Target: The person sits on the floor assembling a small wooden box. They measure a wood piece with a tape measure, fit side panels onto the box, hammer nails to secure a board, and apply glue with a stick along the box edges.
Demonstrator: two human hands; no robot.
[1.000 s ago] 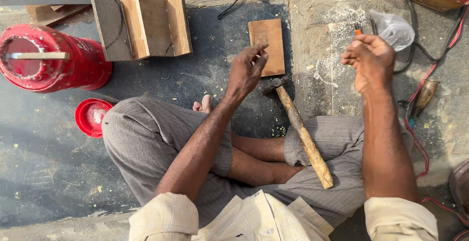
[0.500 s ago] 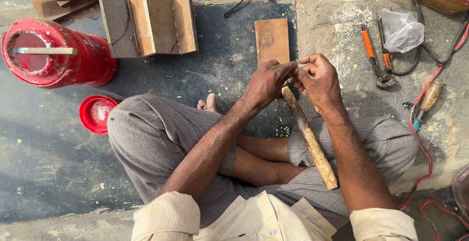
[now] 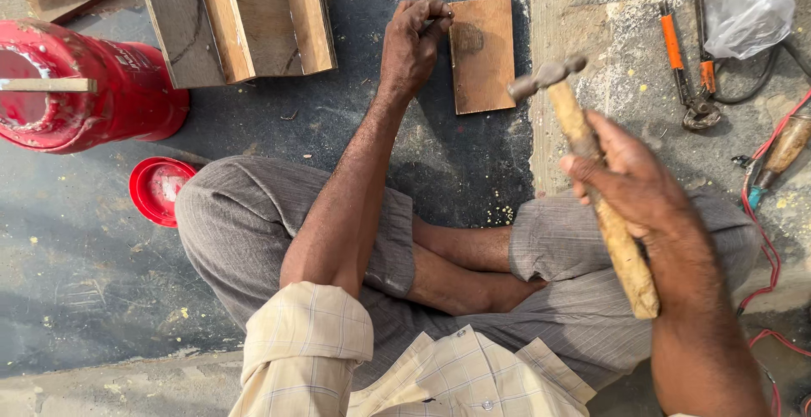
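The right hand (image 3: 635,182) is wrapping closed around the pale, worn wooden handle of a metal-headed hammer (image 3: 591,163), raised beside the right knee, head up. The left hand (image 3: 411,41) is pinching something too small to tell against the left edge of a small brown rectangular wooden board (image 3: 482,52) lying flat on the dark floor. Half a second ago both hands were together at the hammer; now they are well apart.

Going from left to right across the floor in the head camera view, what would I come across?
Red cylinder → red lid → wooden box frame → left hand → small wooden board → hammer in the right hand → orange-handled pliers → clear plastic bag.
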